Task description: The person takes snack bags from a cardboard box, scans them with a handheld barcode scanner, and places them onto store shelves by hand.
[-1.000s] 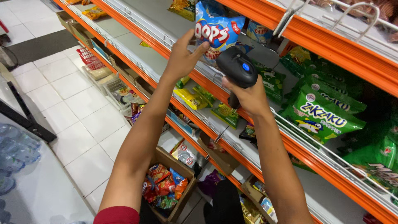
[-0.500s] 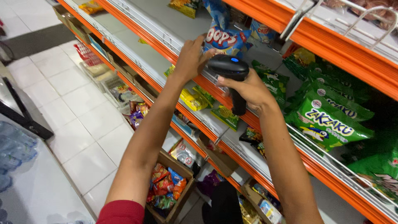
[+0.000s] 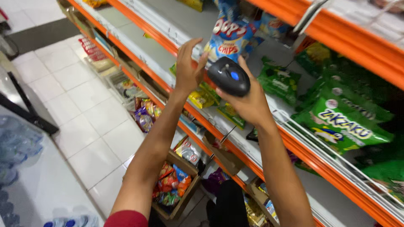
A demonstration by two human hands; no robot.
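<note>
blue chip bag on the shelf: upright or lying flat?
Upright. The blue chip bag stands with its front facing out, the left hand touching its edge; the right hand holds a black scanner.

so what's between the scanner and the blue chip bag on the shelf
Nothing lies between them in the head view: the black scanner in the right hand sits just below the blue chip bag, which the left hand touches at its lower edge.

Chip bag (image 3: 229, 35): top cut by frame edge, lower corner hidden behind scanner (image 3: 229, 75). Right hand (image 3: 248, 101) palm hidden under scanner. Green bags (image 3: 345, 122) at right partly behind shelf rail (image 3: 320, 143). Bottles (image 3: 17, 143) at left blurred.
</note>
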